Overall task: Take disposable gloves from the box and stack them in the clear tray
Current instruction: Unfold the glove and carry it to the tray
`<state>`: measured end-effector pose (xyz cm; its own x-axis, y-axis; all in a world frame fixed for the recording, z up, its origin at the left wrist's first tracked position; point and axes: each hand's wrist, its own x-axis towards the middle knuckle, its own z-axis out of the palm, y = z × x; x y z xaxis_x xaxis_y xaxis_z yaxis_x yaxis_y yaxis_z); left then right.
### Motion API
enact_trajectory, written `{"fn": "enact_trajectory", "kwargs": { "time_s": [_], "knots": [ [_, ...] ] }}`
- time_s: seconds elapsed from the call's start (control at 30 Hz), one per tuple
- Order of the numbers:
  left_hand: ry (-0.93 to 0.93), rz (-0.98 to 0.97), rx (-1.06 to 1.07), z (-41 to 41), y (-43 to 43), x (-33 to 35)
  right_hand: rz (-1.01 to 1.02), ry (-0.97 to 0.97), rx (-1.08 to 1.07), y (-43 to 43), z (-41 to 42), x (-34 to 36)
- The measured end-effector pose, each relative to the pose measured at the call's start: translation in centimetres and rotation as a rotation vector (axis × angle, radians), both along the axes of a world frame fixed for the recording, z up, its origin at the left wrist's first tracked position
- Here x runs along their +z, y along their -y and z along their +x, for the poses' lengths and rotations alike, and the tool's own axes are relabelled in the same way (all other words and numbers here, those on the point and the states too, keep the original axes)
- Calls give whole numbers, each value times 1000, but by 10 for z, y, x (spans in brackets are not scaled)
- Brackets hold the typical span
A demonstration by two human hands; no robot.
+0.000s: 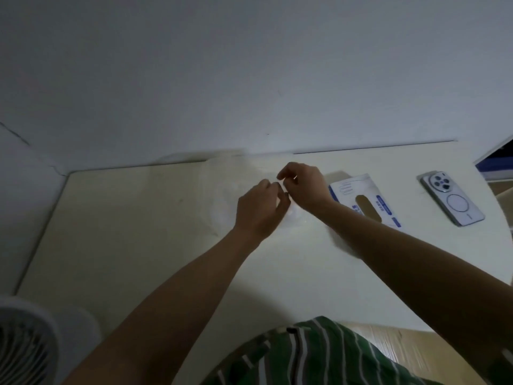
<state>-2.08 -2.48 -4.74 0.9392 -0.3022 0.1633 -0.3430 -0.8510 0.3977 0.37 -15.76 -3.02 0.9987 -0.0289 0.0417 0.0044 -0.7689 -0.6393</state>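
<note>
Striped shirt (319, 354) at bottom edge | glove (293, 213) thin, clear, blurred, above table (138, 232) middle | left hand (261, 209), right hand (302, 187) meet there, curled fingertips pinching it | box (361, 195) beside right wrist | phone (452, 201) farther right | fan (25, 348) lower left

This looks like a plain room in a home rather than a workplace: a cream table (125, 232) set against a bare white wall (249, 65), a small white fan (22, 345) at its near left, a phone (451, 198) lying face down near a blue-and-white box (347, 190), and pale wood flooring (388, 345).
</note>
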Motion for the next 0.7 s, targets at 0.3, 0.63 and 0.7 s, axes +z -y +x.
{"fn": "enact_trajectory", "kwargs": {
  "time_s": [0.3,0.63,0.7],
  "knots": [
    [-101,183,45,-18,55,-17,-194,-593,-265,118,-48,-39],
    [-129,147,66,-10,81,-10,414,-611,-152,103,-22,-47],
    [-137,140,76,-4,86,-10,461,-612,-131,95,-10,-44]
  ]
}}
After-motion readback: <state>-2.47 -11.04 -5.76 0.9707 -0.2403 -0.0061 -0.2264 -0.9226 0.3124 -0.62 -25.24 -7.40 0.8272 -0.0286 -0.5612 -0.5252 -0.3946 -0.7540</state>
